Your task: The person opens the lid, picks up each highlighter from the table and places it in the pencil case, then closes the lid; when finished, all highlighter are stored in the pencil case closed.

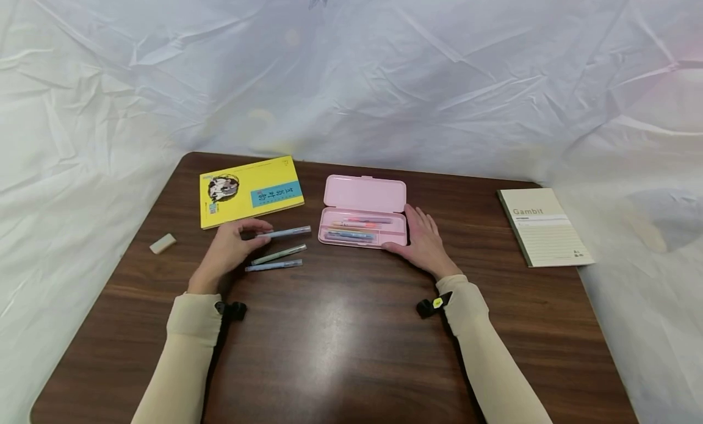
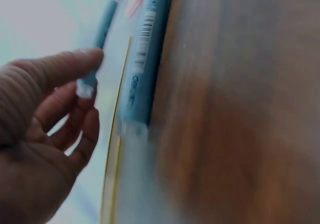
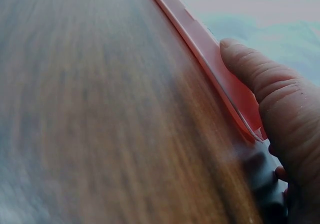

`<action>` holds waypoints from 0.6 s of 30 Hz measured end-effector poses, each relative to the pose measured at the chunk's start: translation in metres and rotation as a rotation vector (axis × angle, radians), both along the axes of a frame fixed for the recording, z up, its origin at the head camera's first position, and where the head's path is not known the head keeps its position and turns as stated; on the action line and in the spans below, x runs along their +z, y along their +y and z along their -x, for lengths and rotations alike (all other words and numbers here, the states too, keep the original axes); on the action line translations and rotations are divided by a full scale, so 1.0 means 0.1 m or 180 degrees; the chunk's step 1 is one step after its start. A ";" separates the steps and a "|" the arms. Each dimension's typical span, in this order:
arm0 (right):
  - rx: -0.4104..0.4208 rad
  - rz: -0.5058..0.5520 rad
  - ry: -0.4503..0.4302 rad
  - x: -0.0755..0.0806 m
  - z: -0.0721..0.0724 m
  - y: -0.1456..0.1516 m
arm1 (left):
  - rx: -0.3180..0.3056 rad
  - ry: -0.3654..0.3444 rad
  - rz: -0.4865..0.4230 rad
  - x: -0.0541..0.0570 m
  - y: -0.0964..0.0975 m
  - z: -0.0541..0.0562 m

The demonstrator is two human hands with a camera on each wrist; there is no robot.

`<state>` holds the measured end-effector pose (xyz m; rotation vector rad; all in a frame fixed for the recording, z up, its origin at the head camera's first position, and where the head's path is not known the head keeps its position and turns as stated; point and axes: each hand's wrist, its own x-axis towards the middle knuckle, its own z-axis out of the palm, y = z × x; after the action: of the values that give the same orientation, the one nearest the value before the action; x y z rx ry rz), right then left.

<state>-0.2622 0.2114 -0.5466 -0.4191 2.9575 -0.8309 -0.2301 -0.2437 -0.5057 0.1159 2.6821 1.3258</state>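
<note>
My left hand (image 1: 226,250) pinches a blue capped pen (image 1: 291,232) between thumb and fingers, over the table's left half. In the left wrist view, the thumb lies along this held pen (image 2: 104,31). Below it a green pen (image 1: 279,254) and another blue pen (image 1: 274,265) lie side by side; one pen with a barcode (image 2: 142,63) shows close up. An open pink pencil case (image 1: 365,193) holds several pens in its tray. My right hand (image 1: 425,244) rests against the case's right end, thumb at the front edge, fingers extended along the side.
A yellow book (image 1: 247,180) lies behind my left hand, and a white eraser (image 1: 163,243) sits to its left. On the far right is a cream notepad (image 1: 544,229). The brown wooden table (image 1: 329,351) meets a pale hanging sheet (image 1: 384,76) at the back.
</note>
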 end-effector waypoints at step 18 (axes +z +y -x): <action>0.0014 0.0019 0.0033 0.03 -0.01 -0.02 | -0.0250 0.0127 -0.0280 0.21 0.63 0.33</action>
<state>-0.2617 0.2098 -0.5440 -0.4313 2.9633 -0.8398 -0.2628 -0.1804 -0.4843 0.2575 2.6219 1.4322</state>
